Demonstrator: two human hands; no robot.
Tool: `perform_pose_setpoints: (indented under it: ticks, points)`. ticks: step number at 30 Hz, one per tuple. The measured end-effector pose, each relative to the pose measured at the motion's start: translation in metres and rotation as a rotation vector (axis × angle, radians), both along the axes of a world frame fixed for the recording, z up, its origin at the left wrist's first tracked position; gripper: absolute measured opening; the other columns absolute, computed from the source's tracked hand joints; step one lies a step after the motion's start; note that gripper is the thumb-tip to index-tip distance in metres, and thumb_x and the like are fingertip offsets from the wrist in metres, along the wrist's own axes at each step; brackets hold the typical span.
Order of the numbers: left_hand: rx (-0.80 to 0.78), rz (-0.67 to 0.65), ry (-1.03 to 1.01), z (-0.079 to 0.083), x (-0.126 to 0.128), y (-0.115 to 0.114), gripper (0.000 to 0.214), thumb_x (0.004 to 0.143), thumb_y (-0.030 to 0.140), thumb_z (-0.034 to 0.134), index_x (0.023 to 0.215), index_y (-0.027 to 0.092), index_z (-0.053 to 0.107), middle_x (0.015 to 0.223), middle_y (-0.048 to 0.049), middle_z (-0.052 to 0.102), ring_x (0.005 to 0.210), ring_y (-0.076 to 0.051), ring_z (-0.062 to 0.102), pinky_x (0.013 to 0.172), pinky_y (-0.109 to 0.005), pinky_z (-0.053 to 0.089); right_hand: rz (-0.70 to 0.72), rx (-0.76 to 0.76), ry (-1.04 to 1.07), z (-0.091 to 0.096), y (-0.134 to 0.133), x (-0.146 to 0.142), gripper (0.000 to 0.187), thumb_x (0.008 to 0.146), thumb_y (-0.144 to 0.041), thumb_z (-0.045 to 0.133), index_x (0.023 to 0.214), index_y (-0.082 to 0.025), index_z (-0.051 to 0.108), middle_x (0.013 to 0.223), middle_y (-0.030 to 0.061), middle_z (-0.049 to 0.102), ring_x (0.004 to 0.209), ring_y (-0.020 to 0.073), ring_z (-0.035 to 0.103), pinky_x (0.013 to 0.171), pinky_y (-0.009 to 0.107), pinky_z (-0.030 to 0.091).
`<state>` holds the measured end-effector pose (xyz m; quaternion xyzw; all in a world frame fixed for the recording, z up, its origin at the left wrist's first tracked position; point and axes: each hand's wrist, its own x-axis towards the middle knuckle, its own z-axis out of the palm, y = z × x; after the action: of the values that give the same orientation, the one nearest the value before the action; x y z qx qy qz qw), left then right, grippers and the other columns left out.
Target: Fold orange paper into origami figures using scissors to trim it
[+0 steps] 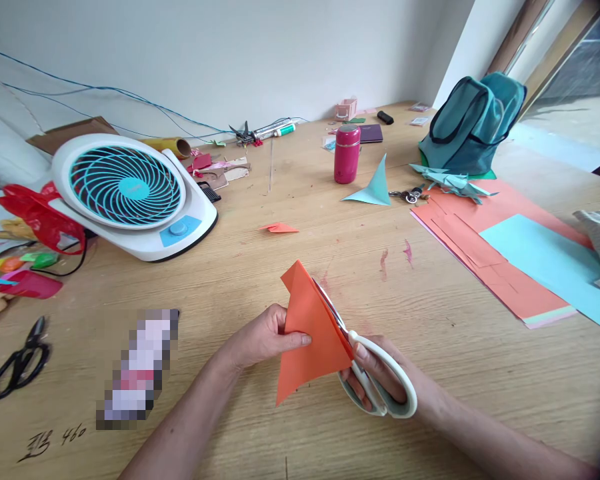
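Observation:
My left hand (267, 337) pinches a folded sheet of orange paper (310, 327), thumb on its front and the fingers behind. The paper is held up above the table, roughly triangular with a small flap at its top left. White-handled scissors (404, 380) are in my right hand (380, 363), fingers through the loops. Their blades run along the paper's right edge, with the paper at the blades; part of the blades is hidden behind it. A small folded orange paper piece (279, 228) lies on the table beyond my hands.
A white fan (130, 187) stands at the left, with black scissors (23, 363) and a blurred-out flat object (139, 370) nearer me. A pink flask (347, 155), blue folded paper (373, 187), keys (411, 195) and a teal bag (473, 127) are farther back. Coloured sheets (500, 267) lie right.

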<state>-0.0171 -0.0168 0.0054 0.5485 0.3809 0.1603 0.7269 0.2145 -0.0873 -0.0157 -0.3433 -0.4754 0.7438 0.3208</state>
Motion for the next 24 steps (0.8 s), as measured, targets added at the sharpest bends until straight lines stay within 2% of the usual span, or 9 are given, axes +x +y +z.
perform_pose_setpoints:
  ticks: [9,17,19,24]
  points:
    - [0.007,-0.010,-0.016,-0.004,0.000,0.001,0.027,0.078,0.039,0.079,0.097,0.019,0.081,0.100,-0.0052,0.080,0.087,-0.020,0.072,0.077,-0.026,0.055,-0.011,-0.048,-0.037,0.008,-0.002,0.001,0.064,0.085,-0.081,0.051,0.076,-0.018,0.055,0.052,-0.0032,0.049,0.040,0.0081,0.043,0.041,0.022,0.034]
    - [-0.026,0.004,-0.040,-0.004,0.000,0.000,0.031,0.077,0.040,0.081,0.099,0.017,0.080,0.102,-0.0069,0.080,0.090,-0.022,0.072,0.081,-0.029,0.055,0.026,0.022,-0.026,0.005,0.001,0.002,0.064,0.090,-0.078,0.043,0.075,-0.017,0.054,0.054,-0.0013,0.052,0.043,0.0086,0.045,0.044,0.022,0.037]
    - [-0.041,0.060,-0.066,-0.004,-0.003,0.002,0.030,0.077,0.039,0.082,0.094,0.015,0.080,0.097,-0.0080,0.080,0.087,-0.021,0.071,0.079,-0.027,0.054,0.063,0.053,-0.023,0.005,0.001,0.005,0.063,0.092,-0.077,0.042,0.080,-0.017,0.056,0.057,-0.0003,0.055,0.046,0.0091,0.047,0.047,0.022,0.040]
    - [-0.115,0.413,-0.207,-0.010,-0.017,0.012,0.032,0.070,0.041,0.085,0.087,0.015,0.077,0.076,-0.0057,0.075,0.066,-0.016,0.067,0.062,-0.022,0.051,0.186,0.094,-0.045,0.005,0.001,0.014,0.059,0.092,-0.074,0.045,0.083,-0.017,0.056,0.058,-0.0001,0.055,0.046,0.0092,0.046,0.045,0.022,0.038]
